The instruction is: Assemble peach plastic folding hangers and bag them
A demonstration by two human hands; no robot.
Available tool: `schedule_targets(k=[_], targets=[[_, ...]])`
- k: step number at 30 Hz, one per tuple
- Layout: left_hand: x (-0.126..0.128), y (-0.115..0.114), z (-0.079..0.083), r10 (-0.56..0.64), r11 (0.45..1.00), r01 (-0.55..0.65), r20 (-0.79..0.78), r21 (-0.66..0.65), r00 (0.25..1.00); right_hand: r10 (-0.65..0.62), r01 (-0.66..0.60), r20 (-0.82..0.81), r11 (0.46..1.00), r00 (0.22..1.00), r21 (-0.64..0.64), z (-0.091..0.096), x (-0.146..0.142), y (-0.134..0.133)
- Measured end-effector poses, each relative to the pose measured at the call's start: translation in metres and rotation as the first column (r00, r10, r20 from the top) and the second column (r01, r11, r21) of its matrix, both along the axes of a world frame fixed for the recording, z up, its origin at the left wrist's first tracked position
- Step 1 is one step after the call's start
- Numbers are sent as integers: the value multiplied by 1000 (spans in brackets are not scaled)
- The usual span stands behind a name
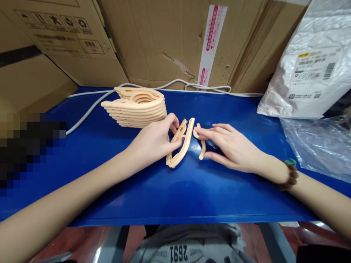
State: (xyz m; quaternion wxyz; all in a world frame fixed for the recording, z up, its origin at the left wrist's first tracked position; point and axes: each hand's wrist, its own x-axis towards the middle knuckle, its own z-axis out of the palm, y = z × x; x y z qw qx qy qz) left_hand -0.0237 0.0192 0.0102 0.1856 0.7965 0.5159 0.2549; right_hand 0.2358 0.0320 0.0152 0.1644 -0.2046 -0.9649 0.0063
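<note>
My left hand (155, 142) is closed around a peach plastic hanger part (181, 144), holding it on edge on the blue table (170, 190). My right hand (229, 146) pinches a small curved peach hook piece (202, 144) just right of that part, nearly touching it. A stack of several matching peach hanger parts (137, 106) lies behind my left hand.
Cardboard boxes (170, 40) stand along the back edge. A white cable (90, 109) runs along the back of the table. A white labelled plastic bag (309, 69) and a clear plastic bag (318, 146) lie at the right. A pixelated area covers the left edge.
</note>
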Motion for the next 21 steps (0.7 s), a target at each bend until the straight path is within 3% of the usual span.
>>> schedule_targets(k=[4,8,16,21], targets=[[-1,0,3,24,996,-18,-79,86,997,-123,124,-10,981,992,150,5,7,10],[1,-1,4,52,987,-23,-185,158,981,-196,197,-27,960,980,198,5,11,15],[0,4,-3,1,964,73,-277,255,961,-70,70,21,998,997,-5,-2,5,7],[0,3,-2,70,964,21,-327,266,942,-43,39,-67,997,997,-64,0,5,7]])
